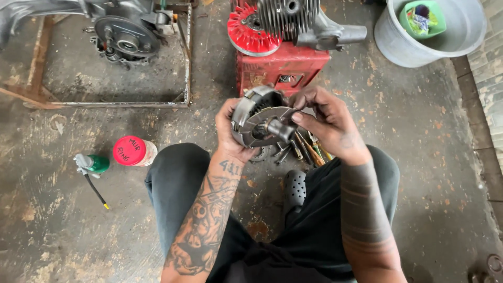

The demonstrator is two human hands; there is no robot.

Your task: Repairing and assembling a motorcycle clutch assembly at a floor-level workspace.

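left hand (229, 133) cups round metal clutch drum (257, 119) from behind | right hand (327, 123) fingers pinch its front plate | centre shaft (279, 129) points toward person

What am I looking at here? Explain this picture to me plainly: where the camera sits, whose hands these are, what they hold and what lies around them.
There is one picture, taken by a camera worn on a person's head and looking down at their own hands and knees. The person sits low over a stained concrete floor. The left hand cups a round metal engine part, a drum with a short shaft in its middle. The right hand grips its far edge with the fingertips. Under the hands lies a heap of hand tools. Ahead stands a red crate carrying a finned engine with a red fan. At left are a red-capped jar, a small green bottle and a metal frame holding another engine casing. A grey bucket stands top right.
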